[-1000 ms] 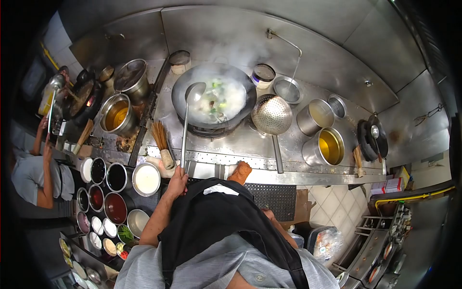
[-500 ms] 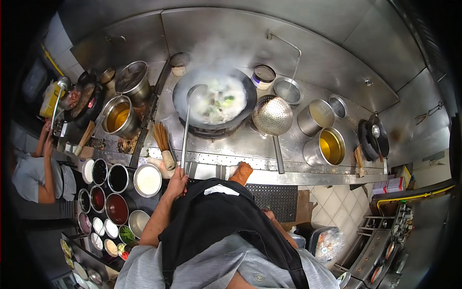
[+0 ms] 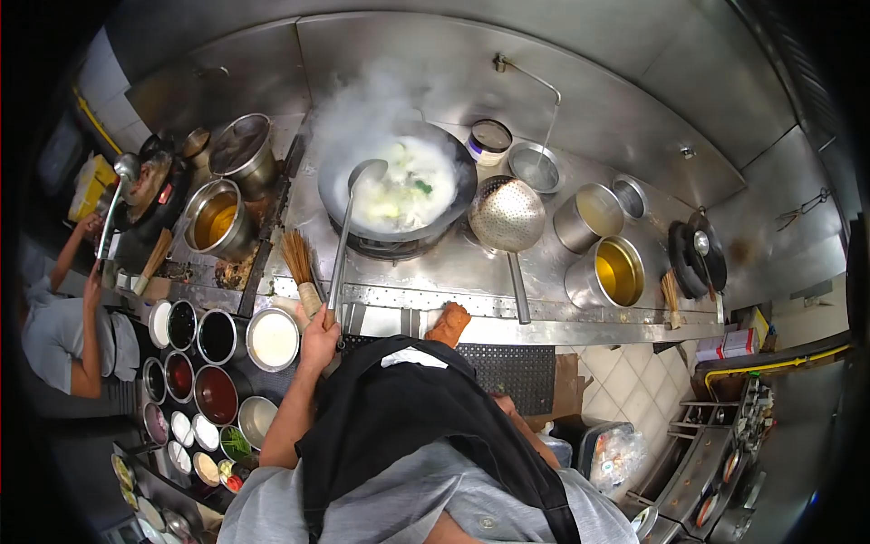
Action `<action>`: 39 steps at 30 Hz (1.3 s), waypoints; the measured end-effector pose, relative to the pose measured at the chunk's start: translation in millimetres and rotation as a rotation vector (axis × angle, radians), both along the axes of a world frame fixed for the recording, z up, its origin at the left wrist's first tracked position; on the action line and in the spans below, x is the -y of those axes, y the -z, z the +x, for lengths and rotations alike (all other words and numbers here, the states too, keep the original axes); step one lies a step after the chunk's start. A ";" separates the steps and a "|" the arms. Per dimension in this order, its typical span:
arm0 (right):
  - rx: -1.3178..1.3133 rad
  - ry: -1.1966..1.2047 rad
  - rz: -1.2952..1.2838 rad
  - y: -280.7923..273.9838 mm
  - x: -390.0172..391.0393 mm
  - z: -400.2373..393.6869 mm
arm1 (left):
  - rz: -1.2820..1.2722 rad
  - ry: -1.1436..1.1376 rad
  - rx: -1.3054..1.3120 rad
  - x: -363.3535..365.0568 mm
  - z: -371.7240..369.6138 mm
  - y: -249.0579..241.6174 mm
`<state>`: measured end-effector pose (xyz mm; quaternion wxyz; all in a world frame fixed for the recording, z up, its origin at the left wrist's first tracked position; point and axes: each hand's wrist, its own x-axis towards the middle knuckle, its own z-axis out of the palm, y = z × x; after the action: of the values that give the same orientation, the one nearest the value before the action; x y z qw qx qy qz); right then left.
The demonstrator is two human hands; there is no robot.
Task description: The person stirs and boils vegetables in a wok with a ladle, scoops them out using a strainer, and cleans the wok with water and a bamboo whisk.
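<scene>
Ladle point(image 3: 367, 172) is clamped by its handle in the left hand point(image 3: 319, 343) at ten o'clock; its bowl is held over the steaming wok point(image 3: 464, 184) at twelve. The right hand's point(image 3: 500, 401) grip, at two, cannot be made out.

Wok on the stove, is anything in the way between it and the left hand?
Nothing visible blocks the way: the left hand holds the ladle, which already reaches over the wok. The brush lies close beside the handle, and steam veils part of the wok.
</scene>
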<state>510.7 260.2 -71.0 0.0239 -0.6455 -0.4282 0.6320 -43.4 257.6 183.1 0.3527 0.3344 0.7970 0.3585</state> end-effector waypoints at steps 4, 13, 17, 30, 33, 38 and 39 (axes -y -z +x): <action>-0.010 0.108 -0.064 -22.8 4.6 -5.1 | 0.132 0.093 -0.122 21.5 -14.5 -32.4; -0.027 -0.122 0.025 9.3 18.7 29.5 | -0.228 0.293 -0.553 33.2 -59.2 -165.2; 0.029 -0.016 -0.043 -31.2 9.4 10.0 | -0.271 0.290 -0.636 -3.2 -61.9 -136.2; -0.020 0.014 0.008 -12.6 15.1 12.7 | 0.178 -0.010 -0.022 -111.0 -44.2 -75.9; 0.065 0.089 -0.060 -57.9 12.8 -4.3 | 0.122 0.038 -0.083 -141.4 -57.1 -77.5; 0.030 0.198 -0.005 -47.3 25.5 -2.0 | 0.014 0.153 -0.081 -162.9 -63.5 -65.8; 0.035 0.202 -0.006 -50.4 25.5 -3.7 | -0.034 0.207 -0.106 -161.0 -61.2 -72.7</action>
<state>507.0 234.7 -20.6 0.0781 -0.6965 -0.3592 0.6162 -104.6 418.5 255.8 0.3507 0.4275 0.7818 0.2883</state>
